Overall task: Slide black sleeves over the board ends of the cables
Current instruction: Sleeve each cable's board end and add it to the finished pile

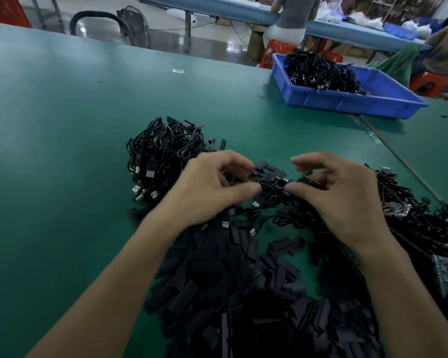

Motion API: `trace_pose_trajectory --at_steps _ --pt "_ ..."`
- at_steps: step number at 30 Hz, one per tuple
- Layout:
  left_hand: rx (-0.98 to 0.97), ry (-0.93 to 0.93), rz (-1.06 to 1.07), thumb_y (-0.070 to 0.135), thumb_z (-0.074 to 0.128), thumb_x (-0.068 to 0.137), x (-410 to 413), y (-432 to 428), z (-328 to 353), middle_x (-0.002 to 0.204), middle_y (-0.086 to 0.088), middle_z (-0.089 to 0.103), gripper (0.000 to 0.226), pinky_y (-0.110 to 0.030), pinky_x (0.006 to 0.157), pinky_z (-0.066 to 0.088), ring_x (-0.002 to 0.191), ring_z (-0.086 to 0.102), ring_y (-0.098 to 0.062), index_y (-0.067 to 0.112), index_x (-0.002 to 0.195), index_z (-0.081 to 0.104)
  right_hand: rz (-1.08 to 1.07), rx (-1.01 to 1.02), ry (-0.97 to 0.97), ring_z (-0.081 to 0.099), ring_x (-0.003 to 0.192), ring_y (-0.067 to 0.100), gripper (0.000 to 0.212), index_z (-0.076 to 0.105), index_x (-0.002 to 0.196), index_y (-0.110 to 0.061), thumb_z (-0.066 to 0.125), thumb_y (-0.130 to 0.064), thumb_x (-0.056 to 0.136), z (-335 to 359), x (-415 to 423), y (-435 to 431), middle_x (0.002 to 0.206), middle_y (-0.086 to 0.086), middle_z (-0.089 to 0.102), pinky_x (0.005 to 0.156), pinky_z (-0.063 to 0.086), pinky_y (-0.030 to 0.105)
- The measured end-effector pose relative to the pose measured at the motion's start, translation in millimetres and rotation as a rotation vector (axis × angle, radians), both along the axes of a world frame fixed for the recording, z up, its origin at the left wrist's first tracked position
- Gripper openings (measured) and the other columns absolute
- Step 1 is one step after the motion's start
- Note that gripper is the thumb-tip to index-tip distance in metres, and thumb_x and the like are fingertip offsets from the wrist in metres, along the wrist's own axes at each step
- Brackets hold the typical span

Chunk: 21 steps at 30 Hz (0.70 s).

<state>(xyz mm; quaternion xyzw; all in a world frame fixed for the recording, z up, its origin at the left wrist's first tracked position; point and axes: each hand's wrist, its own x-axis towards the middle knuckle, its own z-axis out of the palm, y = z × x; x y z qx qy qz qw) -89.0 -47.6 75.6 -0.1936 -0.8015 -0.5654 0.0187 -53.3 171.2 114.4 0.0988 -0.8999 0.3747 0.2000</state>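
Note:
My left hand (207, 187) and my right hand (339, 195) meet above the green table, fingertips pinching one cable's small board end (278, 180) from both sides. A black sleeve (263, 166) lies just behind it, near my left fingers. A heap of flat black sleeves (238, 288) covers the table in front of me. A tangled bundle of black USB cables (161, 156) sits left of my hands. More cables with bare board ends (424, 228) pile up on the right.
A blue plastic bin (347, 99) filled with black cables stands at the back right of the green table (62, 125). Beyond the table's far edge are a black fan, red stools and people seated at another bench.

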Motion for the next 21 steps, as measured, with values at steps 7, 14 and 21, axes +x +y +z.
trace_pose_trajectory --at_steps 7,14,21 --pt "0.089 0.043 -0.067 0.03 0.08 0.084 9 21 -3 0.072 0.017 0.067 0.019 -0.01 0.05 0.037 0.048 0.047 0.002 0.03 0.094 0.063 0.181 -0.459 0.025 0.064 0.06 0.006 0.04 0.072 0.091 -0.04 0.09 -0.015 0.066 -7 -6 -34 0.077 -0.014 0.062 0.059 0.054 0.019" --pt "0.079 0.085 -0.034 0.017 0.076 0.088 12 27 -5 0.066 0.018 0.066 0.02 -0.009 0.052 0.039 0.051 0.054 0.001 0.031 0.083 0.063 0.133 -0.593 -0.001 0.067 0.058 0.014 0.02 0.075 0.079 -0.027 0.087 -0.012 0.073 -20 -5 -40 0.07 0.007 0.072 0.06 0.055 0.026" --pt "0.186 -0.064 -0.09 0.019 0.083 0.082 10 23 -2 0.067 0.002 0.072 0.025 -0.021 0.056 0.047 0.056 0.058 -0.007 0.007 0.091 0.062 0.193 -0.76 -0.186 0.065 0.074 0.008 0.008 0.074 0.083 -0.022 0.075 -0.024 0.076 -24 -4 -32 0.078 -0.004 0.073 0.069 0.054 0.019"
